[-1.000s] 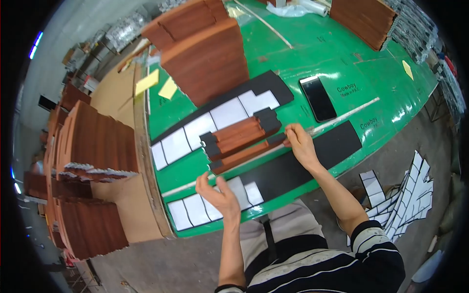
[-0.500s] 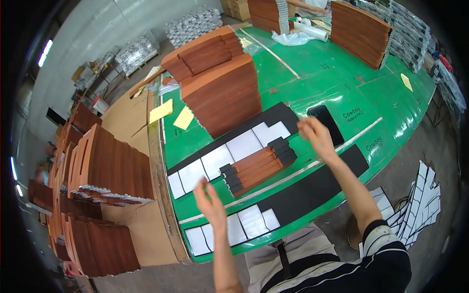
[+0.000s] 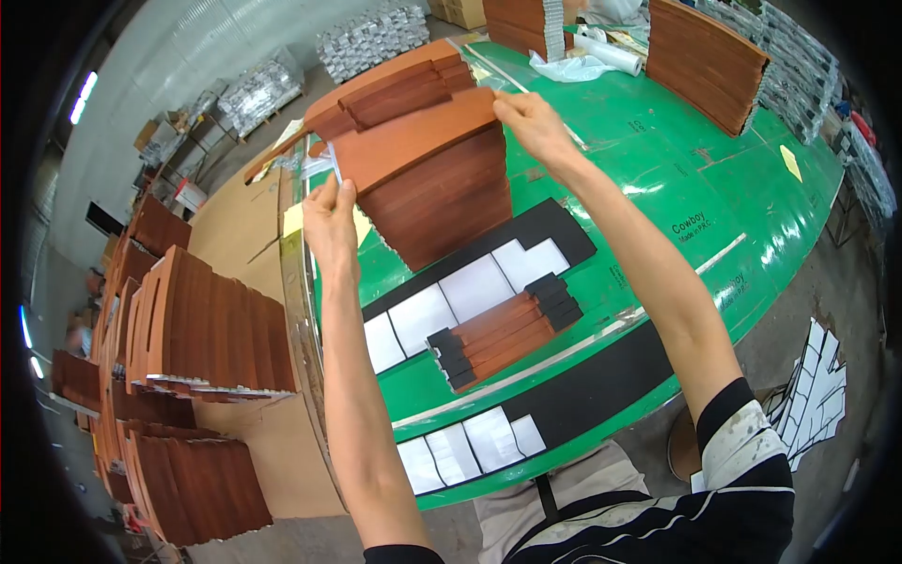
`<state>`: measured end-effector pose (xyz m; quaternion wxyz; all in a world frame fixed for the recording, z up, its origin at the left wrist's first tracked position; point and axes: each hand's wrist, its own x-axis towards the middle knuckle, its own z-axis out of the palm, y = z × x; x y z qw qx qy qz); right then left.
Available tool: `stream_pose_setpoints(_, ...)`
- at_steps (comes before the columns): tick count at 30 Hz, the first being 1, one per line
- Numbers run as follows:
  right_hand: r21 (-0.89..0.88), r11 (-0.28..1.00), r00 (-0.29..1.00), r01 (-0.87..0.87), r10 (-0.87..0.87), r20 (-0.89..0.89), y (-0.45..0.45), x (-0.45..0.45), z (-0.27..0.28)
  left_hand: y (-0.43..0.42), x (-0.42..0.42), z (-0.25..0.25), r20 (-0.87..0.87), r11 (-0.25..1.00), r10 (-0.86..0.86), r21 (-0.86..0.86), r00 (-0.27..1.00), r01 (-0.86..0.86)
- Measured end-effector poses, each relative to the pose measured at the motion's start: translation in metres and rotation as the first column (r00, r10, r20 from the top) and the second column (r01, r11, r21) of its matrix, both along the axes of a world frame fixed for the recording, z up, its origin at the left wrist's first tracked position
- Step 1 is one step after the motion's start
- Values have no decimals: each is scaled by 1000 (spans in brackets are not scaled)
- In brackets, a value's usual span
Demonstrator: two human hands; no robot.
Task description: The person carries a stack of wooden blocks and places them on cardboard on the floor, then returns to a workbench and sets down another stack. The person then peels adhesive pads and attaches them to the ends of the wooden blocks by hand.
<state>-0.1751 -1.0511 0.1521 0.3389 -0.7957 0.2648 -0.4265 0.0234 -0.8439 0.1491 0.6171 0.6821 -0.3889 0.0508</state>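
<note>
A curved reddish-brown panel lies at the top of a tall stack of like panels. My left hand pinches its left end, and my right hand pinches its right end. Nearer to me, a small stack of brown pieces with black ends rests on the green table. Behind it is a black strip bearing white patches. Along the near edge lies another black strip, with white patches on its left part.
More brown panel stacks stand at the left and at the back right. Yellow paper is on the right side. A clear plastic roll lies at the back. White-patched strips are piled on the floor at right.
Both hands have moved forward from the small black-ended stack to the tall stack and taken hold of its top panel. Earlier, my right hand left the small stack's near piece.
</note>
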Motion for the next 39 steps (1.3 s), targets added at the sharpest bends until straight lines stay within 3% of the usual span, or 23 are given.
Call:
stream_pose_setpoints(1,74,994,991,-79,70,111,10,-8,9,5,-7,5,-9,1000,3,10,1000,-3)
stream_pose_setpoints(2,93,993,993,-79,70,93,23,-18,15,13,-14,9,-126,997,-28,-77,992,19)
stream_pose_setpoints(3,217,969,973,-117,68,220,43,-29,22,25,-28,14,-250,988,-64,-155,966,25)
stream_pose_setpoints(4,344,925,941,-161,38,336,60,-41,20,41,-49,21,-259,969,-154,-230,953,94)
stream_pose_setpoints(6,328,904,920,-273,146,364,70,-74,7,73,-88,22,-200,964,-87,-264,976,32)
stream_pose_setpoints(7,319,893,896,-319,174,410,89,-92,4,94,-101,11,-113,983,-47,-180,992,26)
stream_pose_setpoints(10,334,910,958,-246,174,230,134,-153,-23,160,-148,-21,190,985,51,155,981,-81)
stream_pose_setpoints(12,338,906,966,-255,221,137,156,-187,-50,191,-174,-56,193,969,41,232,980,-86)
stream_pose_setpoints(14,457,868,980,-195,191,56,169,-210,-89,210,-194,-89,103,938,21,342,994,-56)
stream_pose_setpoints(16,467,868,985,-166,163,48,182,-215,-111,211,-208,-111,23,937,51,345,998,-56)
stream_pose_setpoints(20,420,903,993,-86,110,-33,180,-207,-137,198,-208,-137,32,928,72,364,997,-78)
stream_pose_setpoints(23,392,919,992,-27,73,-104,177,-198,-145,190,-201,-148,203,929,106,329,973,-170)
stream_pose_setpoints(28,390,921,987,-17,77,-139,176,-196,-149,188,-203,-139,9,894,105,436,994,-98)
stream_pose_setpoints(31,331,942,998,51,-37,-48,191,-196,-131,192,-205,-137,-22,898,100,433,995,-80)
stream_pose_setpoints(33,-78,996,983,36,-50,-177,212,-201,-117,201,-221,-136,198,915,215,302,956,-269)
stream_pose_setpoints(34,-239,963,987,-126,97,-128,223,-196,-121,209,-229,-139,194,915,212,304,958,-264)
stream_pose_setpoints(36,-291,877,919,-383,327,-222,248,-183,-126,226,-247,-147,360,891,-89,445,929,-87)
stream_pose_setpoints(39,-357,805,867,-473,354,-351,268,-157,-141,223,-276,-148,413,840,-241,542,878,-24)
